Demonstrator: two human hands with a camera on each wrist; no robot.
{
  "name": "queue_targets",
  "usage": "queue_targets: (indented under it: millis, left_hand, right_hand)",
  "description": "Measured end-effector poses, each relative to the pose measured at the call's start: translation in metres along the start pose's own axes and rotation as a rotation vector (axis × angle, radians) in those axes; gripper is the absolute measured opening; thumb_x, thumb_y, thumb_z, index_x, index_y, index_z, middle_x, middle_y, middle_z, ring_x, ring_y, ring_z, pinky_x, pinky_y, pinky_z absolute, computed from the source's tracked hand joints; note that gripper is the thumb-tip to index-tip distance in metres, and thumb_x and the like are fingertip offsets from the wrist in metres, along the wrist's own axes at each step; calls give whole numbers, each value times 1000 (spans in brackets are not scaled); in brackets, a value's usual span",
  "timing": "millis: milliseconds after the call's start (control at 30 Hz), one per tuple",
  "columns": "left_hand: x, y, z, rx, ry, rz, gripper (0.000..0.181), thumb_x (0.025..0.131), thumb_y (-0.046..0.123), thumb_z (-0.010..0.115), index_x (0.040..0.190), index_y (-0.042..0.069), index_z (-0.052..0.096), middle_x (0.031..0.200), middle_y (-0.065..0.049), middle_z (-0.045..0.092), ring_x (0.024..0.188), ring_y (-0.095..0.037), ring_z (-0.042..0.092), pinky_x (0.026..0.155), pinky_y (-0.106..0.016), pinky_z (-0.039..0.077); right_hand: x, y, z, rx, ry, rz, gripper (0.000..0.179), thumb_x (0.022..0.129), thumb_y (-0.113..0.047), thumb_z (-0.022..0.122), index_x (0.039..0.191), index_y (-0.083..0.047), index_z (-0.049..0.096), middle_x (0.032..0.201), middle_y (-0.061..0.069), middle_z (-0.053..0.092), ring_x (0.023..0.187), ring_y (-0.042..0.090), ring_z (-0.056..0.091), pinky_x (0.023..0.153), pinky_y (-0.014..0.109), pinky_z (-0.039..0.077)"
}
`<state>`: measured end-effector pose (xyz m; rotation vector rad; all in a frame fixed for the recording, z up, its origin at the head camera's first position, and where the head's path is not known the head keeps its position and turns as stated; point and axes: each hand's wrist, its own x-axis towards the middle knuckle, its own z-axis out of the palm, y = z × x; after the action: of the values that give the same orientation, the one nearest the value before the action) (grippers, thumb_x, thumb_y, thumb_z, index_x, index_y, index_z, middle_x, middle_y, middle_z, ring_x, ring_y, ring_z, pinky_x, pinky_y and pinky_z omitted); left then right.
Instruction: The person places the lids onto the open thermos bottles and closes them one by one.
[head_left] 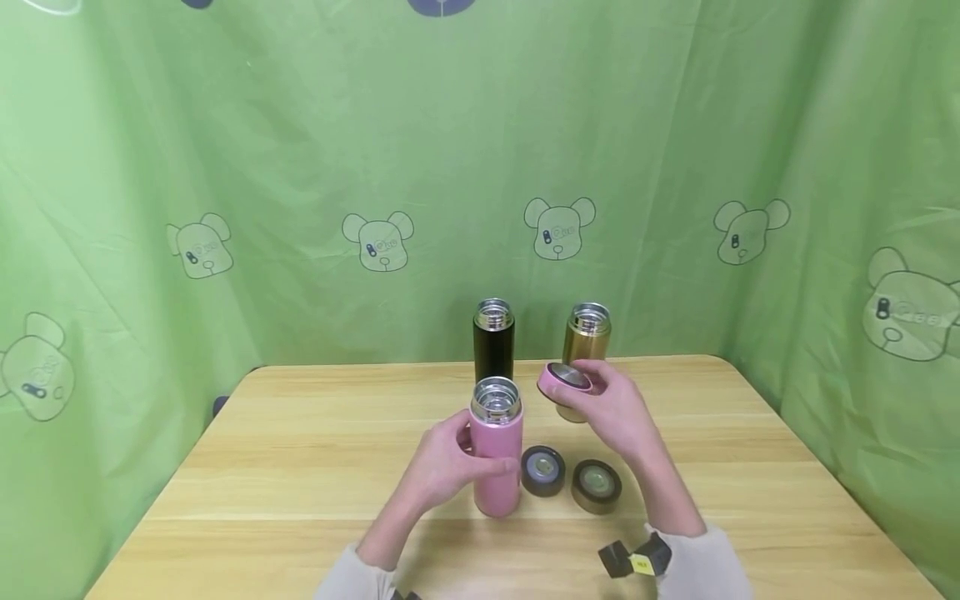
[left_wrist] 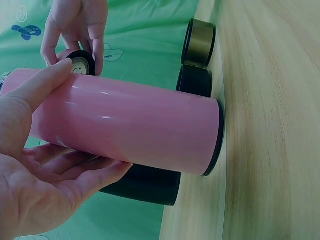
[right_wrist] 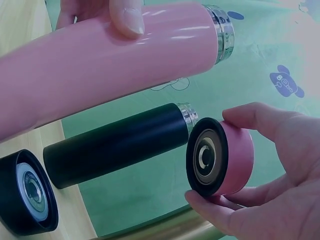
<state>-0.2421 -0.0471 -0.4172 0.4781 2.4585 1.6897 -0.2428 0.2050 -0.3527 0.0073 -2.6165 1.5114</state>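
Note:
My left hand [head_left: 442, 467] grips an upright pink thermos bottle [head_left: 498, 454] around its side, the thumb on one face and the fingers on the other. The bottle's steel mouth is uncovered; whether its black base touches the table I cannot tell. In the right wrist view, my right hand [right_wrist: 280, 165] pinches a pink lid [right_wrist: 239, 157] between thumb and fingers, its black-rimmed underside showing. That lid is to the right of the bottle's mouth and apart from it. Behind it stands a gold thermos bottle [head_left: 587, 337], partly hidden by the hand and lid.
A black thermos bottle [head_left: 493, 346], also uncapped, stands behind the pink one. Two loose lids, one black [head_left: 543, 471] and one gold-brown [head_left: 596, 487], lie underside up on the wooden table [head_left: 315, 467]. Green printed cloth [head_left: 465, 167] hangs around the back and sides.

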Motion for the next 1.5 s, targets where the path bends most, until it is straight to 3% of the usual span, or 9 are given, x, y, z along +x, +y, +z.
queue_targets:
  millis: [167,600,1067,1367,1500]
  left_hand:
    - [0,1,0,15,-1,6,67,72,44,91,129,24,63,121,0,72,110,-20,69,95,-44,58]
    - [0,1,-3,81,1,27,61,72,46,90,123,23,66,114,1,74,103,-17,70,90,-39,59]
    - [0,2,-3,72,-11,32,59,71,44,91,121,23,68,111,2,75,101,-16,70,89,-37,60]
    - [1,3,-4,76,-8,34,58,71,43,91,120,22,68,112,1,75,100,-16,71,88,-37,60]
    - [1,2,-4,71,-10,35,57,72,43,91,120,22,68,111,1,75,100,-16,71,88,-36,60]
  right_hand:
    - [0,-1,2,-12,3,-9,85,86,-56,75,145,-1,48,140,23,57,126,39,56,105,54,49]
    - [-3,-5,7,-10,0,8,90,83,-61,76,145,-3,48,138,22,58,122,36,60,99,49,55]
    - [0,-12,5,-46,18,-8,91,81,-64,76,144,-3,49,136,22,60,122,37,60,101,51,53]
    - [6,-34,2,-105,0,-88,89,80,-62,77,142,-5,51,131,18,64,116,34,64,95,47,56]
    - [6,-46,0,-118,-1,-137,85,81,-60,79,140,-4,53,130,17,64,115,33,65,98,48,55]
